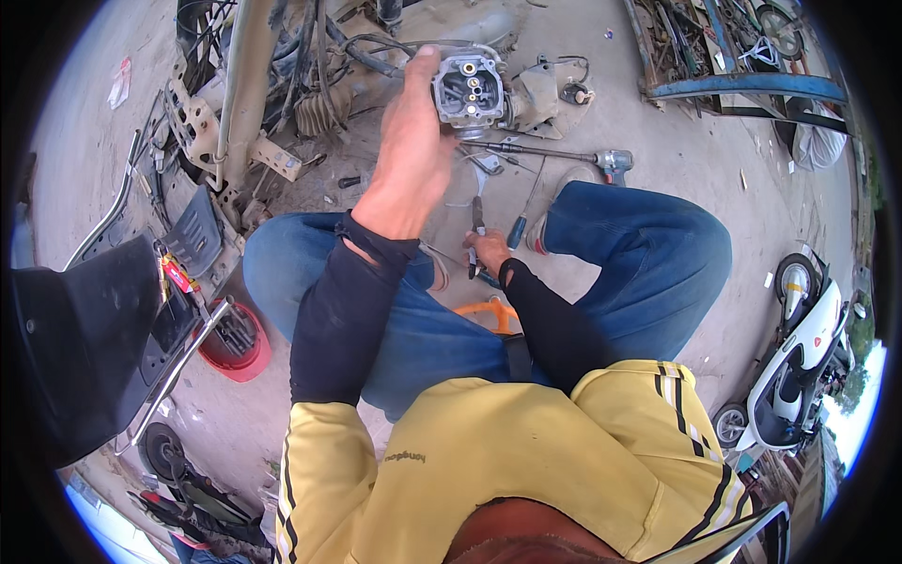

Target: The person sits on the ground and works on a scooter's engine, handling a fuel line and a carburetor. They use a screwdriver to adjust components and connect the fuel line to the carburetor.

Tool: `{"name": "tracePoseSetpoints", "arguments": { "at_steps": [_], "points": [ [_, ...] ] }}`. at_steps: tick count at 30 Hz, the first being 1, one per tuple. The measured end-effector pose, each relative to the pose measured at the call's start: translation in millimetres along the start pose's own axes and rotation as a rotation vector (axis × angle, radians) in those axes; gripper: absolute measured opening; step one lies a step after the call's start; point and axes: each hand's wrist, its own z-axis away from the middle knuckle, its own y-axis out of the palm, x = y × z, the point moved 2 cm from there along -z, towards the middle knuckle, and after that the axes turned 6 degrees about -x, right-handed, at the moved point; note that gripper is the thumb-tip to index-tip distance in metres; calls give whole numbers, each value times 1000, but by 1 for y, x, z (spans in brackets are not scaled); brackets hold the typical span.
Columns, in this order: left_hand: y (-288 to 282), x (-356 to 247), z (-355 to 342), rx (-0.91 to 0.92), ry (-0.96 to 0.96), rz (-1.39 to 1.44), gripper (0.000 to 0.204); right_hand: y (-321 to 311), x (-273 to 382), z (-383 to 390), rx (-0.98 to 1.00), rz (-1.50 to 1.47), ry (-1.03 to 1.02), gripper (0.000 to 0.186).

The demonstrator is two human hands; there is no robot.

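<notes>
My left hand (409, 155) is raised in front of me, its thumb and fingers wrapped around the side of a grey metal carburetor (470, 91). The carburetor's open underside faces up, with brass jets showing inside. Lower down, between my knees, my right hand (490, 252) is closed around a pair of pliers (478, 218) whose dark head points away from me. A screwdriver with a blue handle (517, 231) lies on the ground just right of the pliers.
A cordless impact wrench (615, 164) with a long extension lies beyond my right knee. A stripped motorcycle frame (240, 103) stands at the far left. Left of me are a red bucket (252, 362) of tools and a black seat (89, 348). A white scooter (789, 376) stands right.
</notes>
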Motion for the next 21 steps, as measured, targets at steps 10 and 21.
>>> {"name": "tracePoseSetpoints", "arguments": {
  "at_steps": [10, 21],
  "points": [
    [-6, -2, 0, 15, -14, 94, 39, -15, 114, 165, 293, -344, -376, 41],
    [-20, -7, 11, 50, -31, 28, 44, -56, 105, 270, 112, -319, -740, 30]
  ]
}}
